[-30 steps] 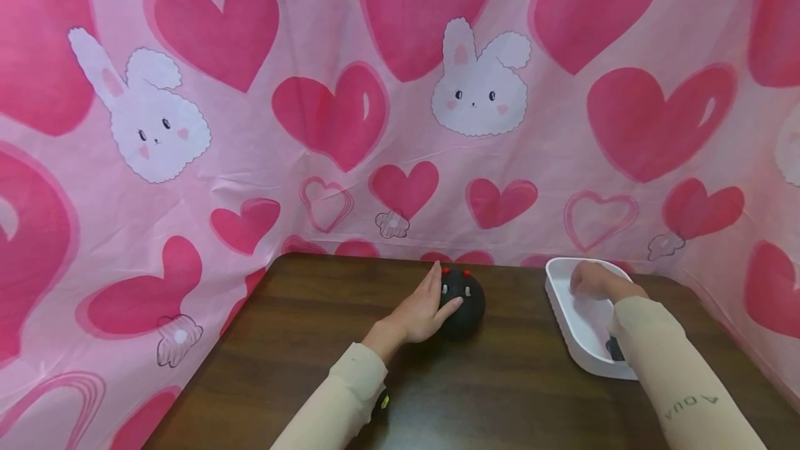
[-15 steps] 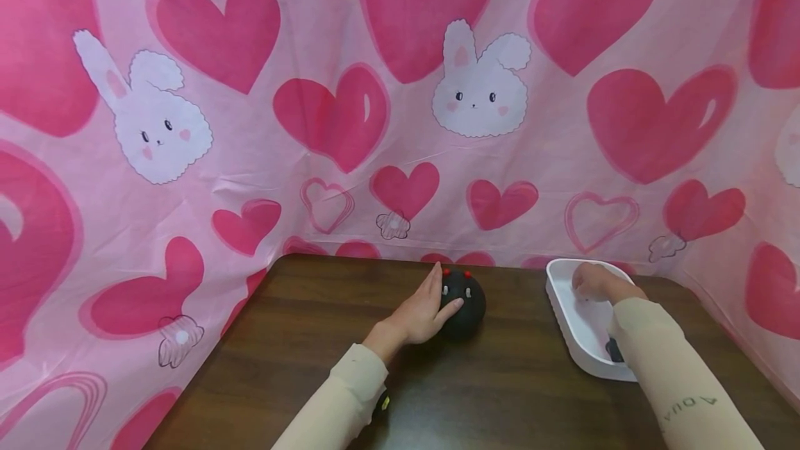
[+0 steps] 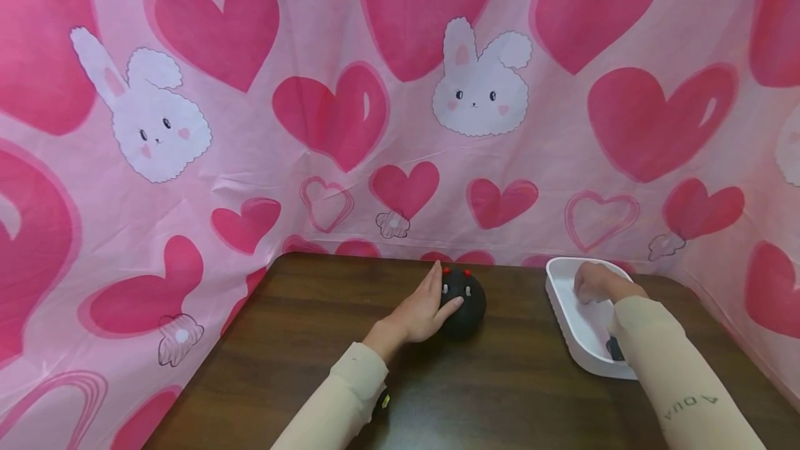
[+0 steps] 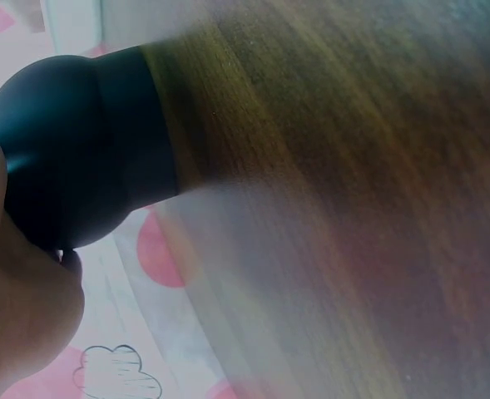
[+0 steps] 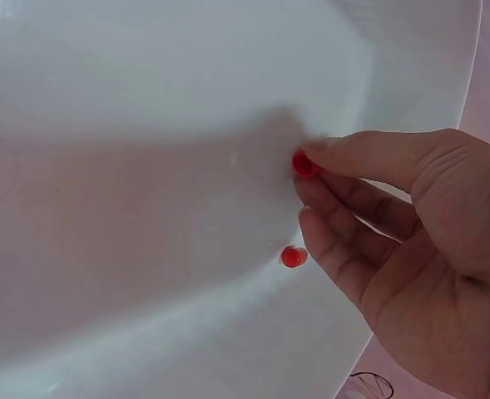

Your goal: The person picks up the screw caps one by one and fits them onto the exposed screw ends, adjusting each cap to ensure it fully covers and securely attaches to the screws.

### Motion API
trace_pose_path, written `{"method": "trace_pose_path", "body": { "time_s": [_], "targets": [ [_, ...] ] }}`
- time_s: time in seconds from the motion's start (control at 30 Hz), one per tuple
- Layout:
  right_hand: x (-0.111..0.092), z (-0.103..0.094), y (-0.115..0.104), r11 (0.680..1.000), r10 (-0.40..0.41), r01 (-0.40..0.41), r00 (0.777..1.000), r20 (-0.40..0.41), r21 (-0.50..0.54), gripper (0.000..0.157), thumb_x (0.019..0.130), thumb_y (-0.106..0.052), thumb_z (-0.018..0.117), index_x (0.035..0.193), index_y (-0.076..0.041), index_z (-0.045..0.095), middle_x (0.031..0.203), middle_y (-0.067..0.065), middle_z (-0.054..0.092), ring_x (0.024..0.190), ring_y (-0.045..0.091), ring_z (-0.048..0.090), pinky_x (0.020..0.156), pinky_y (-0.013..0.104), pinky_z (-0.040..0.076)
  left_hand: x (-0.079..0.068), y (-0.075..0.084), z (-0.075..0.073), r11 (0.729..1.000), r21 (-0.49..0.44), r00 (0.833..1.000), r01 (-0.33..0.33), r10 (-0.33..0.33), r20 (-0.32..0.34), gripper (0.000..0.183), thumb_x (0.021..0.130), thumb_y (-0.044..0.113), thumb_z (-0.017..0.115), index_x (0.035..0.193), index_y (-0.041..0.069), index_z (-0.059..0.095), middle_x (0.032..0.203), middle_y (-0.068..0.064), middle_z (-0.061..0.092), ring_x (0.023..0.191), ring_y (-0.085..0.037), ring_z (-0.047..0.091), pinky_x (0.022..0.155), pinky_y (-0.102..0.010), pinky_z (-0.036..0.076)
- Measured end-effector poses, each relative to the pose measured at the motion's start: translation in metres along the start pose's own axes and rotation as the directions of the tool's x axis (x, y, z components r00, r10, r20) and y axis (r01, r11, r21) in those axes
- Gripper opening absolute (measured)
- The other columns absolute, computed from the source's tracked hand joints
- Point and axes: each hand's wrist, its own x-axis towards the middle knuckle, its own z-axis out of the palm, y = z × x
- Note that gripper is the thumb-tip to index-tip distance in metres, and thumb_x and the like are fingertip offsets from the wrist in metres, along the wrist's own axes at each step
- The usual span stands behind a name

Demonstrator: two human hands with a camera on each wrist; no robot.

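A black ball-shaped figure point(image 3: 467, 318) stands on the brown table, with two red knobs on top and two small white pegs in front. In the left wrist view it has a shorter cylindrical base. My left hand point(image 3: 415, 311) rests against its left side, fingers straight and thumb laid across the front. Inside the white tray point(image 3: 584, 360) at the right, my right hand point(image 3: 596, 282) pinches a small red cap-like piece point(image 5: 305, 164) between thumb and fingertips. A similar red piece point(image 5: 293, 256) lies on the tray just below those fingers.
The brown table point(image 3: 300, 339) runs up to pink heart-printed cloth point(image 3: 412, 130) behind it and at both sides. A dark object point(image 3: 614, 348) shows beneath the right sleeve by the tray. A black item with yellow point(image 3: 382, 403) sits under the left sleeve.
My right hand has shifted very slightly to the right inside the tray. The left hand and the black figure stay as they were.
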Motion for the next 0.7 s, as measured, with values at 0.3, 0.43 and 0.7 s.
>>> {"method": "trace_pose_path", "body": {
  "time_s": [0.3, 0.43, 0.7],
  "targets": [
    [-0.0043, -0.0007, -0.0001, 1.000, 0.000, 0.000, 1.000, -0.014, 0.017, 0.008, 0.078, 0.005, 0.072, 0.085, 0.004, 0.071, 0.078, 0.008, 0.067, 0.074, 0.024, 0.063, 0.068, 0.039, 0.058, 0.0007, -0.0007, 0.0026, 1.000, 0.001, 1.000, -0.007, 0.007, -0.005, 0.095, 0.101, 0.066, 0.040, 0.165, 0.008, -0.002, 0.173, -0.005, 0.001, 0.158, -0.022, 0.010, 0.125, -0.043, 0.021],
    [-0.0041, -0.0004, 0.0004, 0.999, -0.035, 0.035, 0.998, -0.045, -0.005, 0.004, 0.076, 0.004, 0.072, 0.077, 0.000, 0.070, 0.071, 0.004, 0.064, 0.067, 0.020, 0.059, 0.060, 0.034, 0.055, 0.0011, -0.0015, 0.0024, 1.000, -0.004, 1.000, -0.019, 0.019, -0.009, 0.095, 0.102, 0.065, 0.040, 0.165, 0.007, -0.002, 0.173, -0.007, 0.002, 0.158, -0.024, 0.012, 0.125, -0.044, 0.021],
    [-0.0040, -0.0057, -0.0070, 0.993, -0.102, 0.107, 0.990, -0.094, 0.046, 0.006, 0.076, 0.005, 0.073, 0.075, 0.002, 0.067, 0.065, 0.001, 0.059, 0.054, 0.015, 0.052, 0.046, 0.027, 0.047, 0.0008, -0.0041, 0.0019, 1.000, -0.013, 1.000, -0.009, 0.009, -0.002, 0.096, 0.101, 0.066, 0.039, 0.165, 0.010, -0.006, 0.173, -0.007, 0.002, 0.158, -0.024, 0.012, 0.125, -0.045, 0.021]
  ]
}}
